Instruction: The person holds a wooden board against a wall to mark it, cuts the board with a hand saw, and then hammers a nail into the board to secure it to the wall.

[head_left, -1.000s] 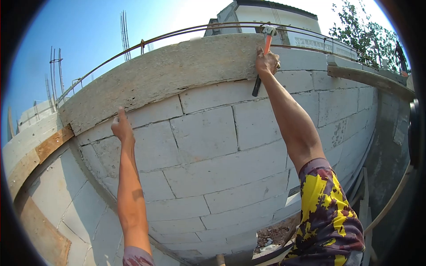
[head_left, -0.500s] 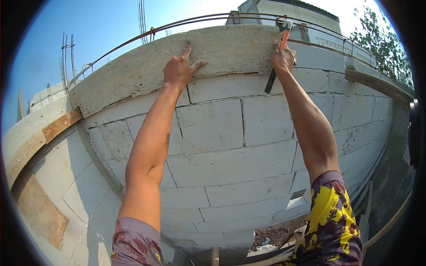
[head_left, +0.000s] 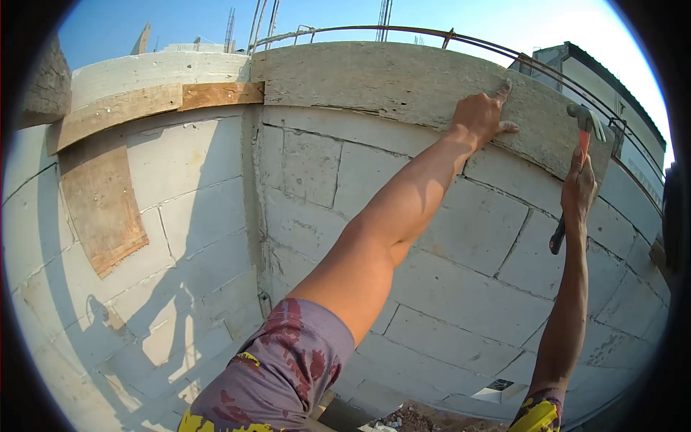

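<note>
Concrete band (head_left: pixel 374 75): rough grey strip along the top edge of the block wall (head_left: pixel 446 245); it runs from the inner corner out to the right, where it ends.
Left hand (head_left: pixel 484 115): spread flat, palm on the band's face near its lower edge, grasping nothing.
Right hand (head_left: pixel 579 189): clenched around the shaft of the hammer, below and to the right of the left hand, in front of the blocks under the band's right end.
Hammer (head_left: pixel 584 137): orange shaft, steel head uppermost, black grip sticking out below the fist.
Hammer axis: nearly upright, leaning slightly, so the head stands level with the band's lower edge, just beside its right end.
Direction from grip: the band lies up and to the left of the fist. The head is the part nearest to it; whether it touches cannot be told.
Nearer hand: the left is on the band, the right just beneath it.
Around: rebar rail (head_left: pixel 475 41) above the band; wooden planks (head_left: pixel 144 103) on the adjoining wall, left of the corner.
</note>
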The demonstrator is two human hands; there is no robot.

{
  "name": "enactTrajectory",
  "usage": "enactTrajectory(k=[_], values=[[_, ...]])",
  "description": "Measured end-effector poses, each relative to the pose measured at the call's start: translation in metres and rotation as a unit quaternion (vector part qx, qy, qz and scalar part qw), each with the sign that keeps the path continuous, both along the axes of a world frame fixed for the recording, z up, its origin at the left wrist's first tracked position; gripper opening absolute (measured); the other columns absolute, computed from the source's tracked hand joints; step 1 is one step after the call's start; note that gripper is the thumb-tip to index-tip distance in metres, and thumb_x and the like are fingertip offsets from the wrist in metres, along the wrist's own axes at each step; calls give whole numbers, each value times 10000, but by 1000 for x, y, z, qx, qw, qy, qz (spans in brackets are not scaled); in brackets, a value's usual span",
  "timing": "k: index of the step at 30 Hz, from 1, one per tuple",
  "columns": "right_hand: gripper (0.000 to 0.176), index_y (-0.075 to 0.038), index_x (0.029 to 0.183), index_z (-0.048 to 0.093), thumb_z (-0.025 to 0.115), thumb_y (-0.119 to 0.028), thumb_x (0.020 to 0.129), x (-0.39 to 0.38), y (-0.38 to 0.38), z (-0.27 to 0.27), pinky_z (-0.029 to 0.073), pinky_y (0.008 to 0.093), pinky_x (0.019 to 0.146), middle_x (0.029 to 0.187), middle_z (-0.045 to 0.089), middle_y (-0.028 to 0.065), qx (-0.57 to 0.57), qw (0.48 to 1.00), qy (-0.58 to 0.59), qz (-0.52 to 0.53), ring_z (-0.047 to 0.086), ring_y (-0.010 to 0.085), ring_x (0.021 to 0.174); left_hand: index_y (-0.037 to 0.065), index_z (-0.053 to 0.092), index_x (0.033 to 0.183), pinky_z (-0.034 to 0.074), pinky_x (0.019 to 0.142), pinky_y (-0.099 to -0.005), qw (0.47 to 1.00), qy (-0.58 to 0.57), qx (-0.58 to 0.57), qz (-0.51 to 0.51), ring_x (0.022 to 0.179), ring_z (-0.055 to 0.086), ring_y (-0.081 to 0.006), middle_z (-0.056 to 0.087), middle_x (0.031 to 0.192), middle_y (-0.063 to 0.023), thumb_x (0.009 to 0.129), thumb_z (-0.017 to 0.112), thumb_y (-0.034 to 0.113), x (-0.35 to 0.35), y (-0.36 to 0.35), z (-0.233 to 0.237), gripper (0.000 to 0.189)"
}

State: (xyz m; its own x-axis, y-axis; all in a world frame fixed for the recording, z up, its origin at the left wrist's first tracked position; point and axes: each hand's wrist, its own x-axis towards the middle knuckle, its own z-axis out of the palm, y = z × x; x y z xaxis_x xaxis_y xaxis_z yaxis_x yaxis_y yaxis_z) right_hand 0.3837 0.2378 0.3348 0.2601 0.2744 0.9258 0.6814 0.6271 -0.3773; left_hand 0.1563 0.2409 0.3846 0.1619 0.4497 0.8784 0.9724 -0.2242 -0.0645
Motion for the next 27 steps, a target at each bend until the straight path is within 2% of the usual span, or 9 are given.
enactTrajectory(k=[6, 10, 15, 18, 21, 22, 23, 25, 27], values=[[569, 15, 995, 570, 321, -497, 993, 18, 45, -2, 436, 450, 653, 722, 570, 179, -55, 995, -39, -71, 558, 286, 670, 143, 255, 1468, 598, 696, -336, 999, -3, -15, -49, 725, 670, -235, 646, 782, -142, 760, 622, 621, -5, 8, 0, 930], [581, 1, 1039, 568, 334, -528, 982, 9, 10, 14, 432, 393, 529, 627, 484, 75, -128, 989, -53, -52, 491, 173, 515, 141, 268, 1464, 587, 751, -361, 998, -17, -12, -66, 818, 674, -265, 658, 873, -160, 758, 647, 597, -8, 5, 2, 922], [530, -8, 1082, 531, 375, -504, 979, -65, -58, 47, 310, 269, 371, 578, 376, -16, -80, 990, -29, 113, 375, 71, 411, 143, 284, 1461, 567, 807, -382, 997, -28, 1, -74, 900, 666, -298, 663, 952, -172, 762, 675, 552, -8, 1, -2, 899], [544, -21, 1007, 571, 375, -526, 964, -122, -76, 93, 391, 317, 487, 619, 463, 31, -14, 987, -126, 100, 477, 124, 514, 123, 356, 1428, 559, 815, -374, 992, -55, -2, -114, 904, 666, -296, 669, 954, -165, 768, 694, 507, -12, -4, -3, 836], [605, -21, 970, 597, 343, -569, 946, -190, -66, 140, 439, 403, 709, 701, 560, 124, 92, 971, -211, 62, 582, 245, 741, 39, 582, 1161, 554, 790, -346, 989, -68, 37, -129, 875, 669, -251, 680, 888, -120, 757, 724, 468, -11, 7, -5, 606], [602, -37, 910, 564, 336, -592, 956, -217, -54, 146, 406, 346, 587, 637, 492, 46, 179, 955, -222, 84, 478, 149, 590, 39, 582, 1161, 554, 790, -346, 988, -74, 38, -128, 875, 669, -251, 680, 888, -120, 757, 724, 468, -12, 13, -6, 606], [587, -30, 911, 559, 339, -571, 965, -239, -57, 145, 413, 374, 585, 641, 523, 81, 92, 962, -237, 97, 488, 189, 563, 32, 578, 1119, 548, 765, -331, 963, -143, -13, -227, 848, 664, -223, 677, 882, -102, 772, 722, 439, -14, 18, -7, 554], [508, -8, 966, 547, 358, -479, 991, -276, -40, 137, 430, 434, 566, 635, 563, 166, 159, 922, -347, 64, 580, 282, 550, 30, 539, 1088, 526, 696, -291, 852, -322, -79, -404, 792, 619, -133, 643, 913, -55, 875, 628, 335, -8, 30, -10, 383], [484, -1, 957, 545, 348, -440, 1003, -300, -17, 107, 436, 453, 573, 595, 561, 143, 75, 912, -402, -39, 608, 283, 586, 35, 551, 1077, 526, 702, -296, 832, -337, -61, -437, 798, 623, -140, 645, 925, -58, 875, 623, 333, 22, 76, 5, 367]])
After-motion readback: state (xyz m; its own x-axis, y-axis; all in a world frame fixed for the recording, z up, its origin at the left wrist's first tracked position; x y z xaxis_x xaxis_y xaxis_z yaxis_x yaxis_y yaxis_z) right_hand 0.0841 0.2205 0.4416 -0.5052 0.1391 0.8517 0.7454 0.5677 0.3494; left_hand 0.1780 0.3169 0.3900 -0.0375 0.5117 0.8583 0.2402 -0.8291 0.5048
